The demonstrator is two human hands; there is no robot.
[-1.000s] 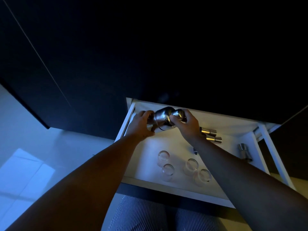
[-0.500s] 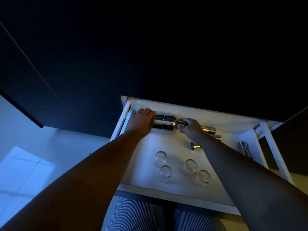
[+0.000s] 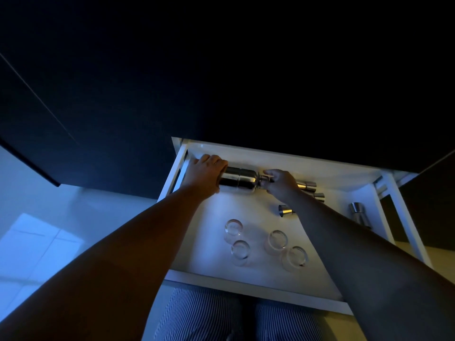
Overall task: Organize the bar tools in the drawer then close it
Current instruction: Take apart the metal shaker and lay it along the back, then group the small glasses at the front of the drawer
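Note:
A steel cocktail shaker (image 3: 240, 180) lies on its side along the back of the open white drawer (image 3: 248, 283). My left hand (image 3: 205, 172) grips its base end and my right hand (image 3: 279, 182) pinches its cap end. Right of my right hand lie two steel jiggers (image 3: 309, 185), partly hidden by my wrist. A small steel cone-shaped jigger (image 3: 285, 210) lies just in front of them. Several clear glasses (image 3: 267, 244) stand upright in the drawer's front half.
A steel cylinder (image 3: 358, 212) lies in the narrow right compartment behind a white divider (image 3: 376, 210). Dark cabinet fronts (image 3: 221, 70) rise above the drawer. A pale tiled floor (image 3: 37, 230) lies to the left. My striped trousers (image 3: 202, 316) are just below the drawer's front.
The shaker has gone from held tilted above the drawer to lying flat on its side near the back wall. Both hands moved down and back with it.

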